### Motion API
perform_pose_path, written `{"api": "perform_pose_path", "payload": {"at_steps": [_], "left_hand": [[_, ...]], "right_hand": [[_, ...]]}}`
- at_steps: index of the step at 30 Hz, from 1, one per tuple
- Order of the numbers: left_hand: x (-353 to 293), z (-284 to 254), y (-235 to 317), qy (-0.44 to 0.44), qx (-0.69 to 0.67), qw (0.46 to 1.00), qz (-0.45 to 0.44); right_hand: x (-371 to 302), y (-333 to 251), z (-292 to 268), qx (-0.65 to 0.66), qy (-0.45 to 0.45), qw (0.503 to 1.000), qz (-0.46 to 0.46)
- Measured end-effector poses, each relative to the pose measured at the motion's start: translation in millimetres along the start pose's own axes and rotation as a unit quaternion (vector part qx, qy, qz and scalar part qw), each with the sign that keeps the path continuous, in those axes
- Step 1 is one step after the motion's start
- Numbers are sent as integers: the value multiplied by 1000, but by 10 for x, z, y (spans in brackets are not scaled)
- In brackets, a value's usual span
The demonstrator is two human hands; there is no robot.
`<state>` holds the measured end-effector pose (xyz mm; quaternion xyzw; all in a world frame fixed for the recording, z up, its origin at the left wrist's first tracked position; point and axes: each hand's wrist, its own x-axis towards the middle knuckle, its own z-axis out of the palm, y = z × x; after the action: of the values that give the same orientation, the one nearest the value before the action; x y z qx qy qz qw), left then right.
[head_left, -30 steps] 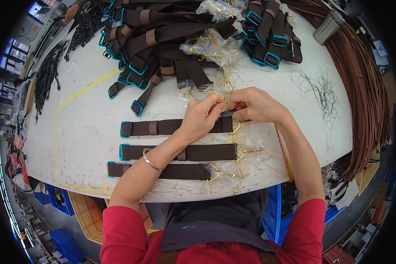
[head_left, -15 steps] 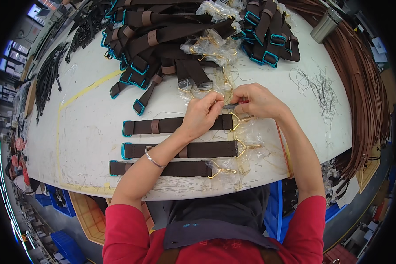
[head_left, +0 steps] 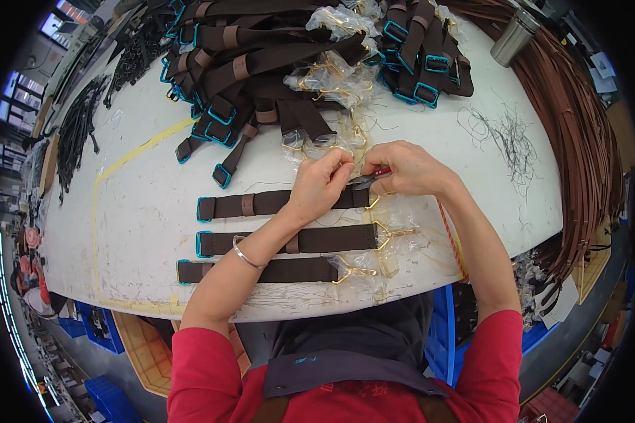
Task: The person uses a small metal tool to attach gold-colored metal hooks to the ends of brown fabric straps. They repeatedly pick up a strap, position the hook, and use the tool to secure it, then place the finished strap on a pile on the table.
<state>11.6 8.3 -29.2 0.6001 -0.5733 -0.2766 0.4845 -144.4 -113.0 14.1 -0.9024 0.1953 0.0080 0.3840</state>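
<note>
My left hand (head_left: 316, 187) is closed in a pinch above the far end of the three dark brown straps; what its fingertips hold is too small to make out. My right hand (head_left: 415, 169) grips small thread snips (head_left: 362, 181) with red on the handle, the grey blades pointing left over the hook end of the far strap (head_left: 275, 202). Nearer me lie the middle strap (head_left: 331, 240) and the near strap (head_left: 296, 271), partly under my left forearm. Each has a blue-edged buckle at its left and a gold hook in clear plastic at its right.
A heap of similar straps (head_left: 261, 67) covers the back of the table. Loose dark threads (head_left: 504, 141) lie at the right, beside a metal flask (head_left: 515, 37) and long brown strips (head_left: 571, 134). A red cord (head_left: 452, 240) hangs by my right forearm.
The snips' blades have shifted slightly left and down, now over the far strap's end. My right hand has turned a little with them; the left stays pinched, slightly lower.
</note>
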Motion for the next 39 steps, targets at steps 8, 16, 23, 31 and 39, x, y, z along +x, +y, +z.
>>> {"api": "perform_pose_path", "payload": {"at_steps": [8,16,23,31,39], "left_hand": [[12,26,25,20,-19,1000,-5],[3,-21,10,-5,-5,998,-56],[115,-89,71,-73,21,995,-61],[248,-195,222,-307,147,932,122],[214,-189,257,-315,201,923,94]], "right_hand": [[16,8,1,16,-18,999,40],[-594,-156,264,-177,231,956,-31],[-715,-142,190,-108,256,960,23],[-783,-251,275,62,61,989,118],[-735,-223,388,67,120,983,118]]}}
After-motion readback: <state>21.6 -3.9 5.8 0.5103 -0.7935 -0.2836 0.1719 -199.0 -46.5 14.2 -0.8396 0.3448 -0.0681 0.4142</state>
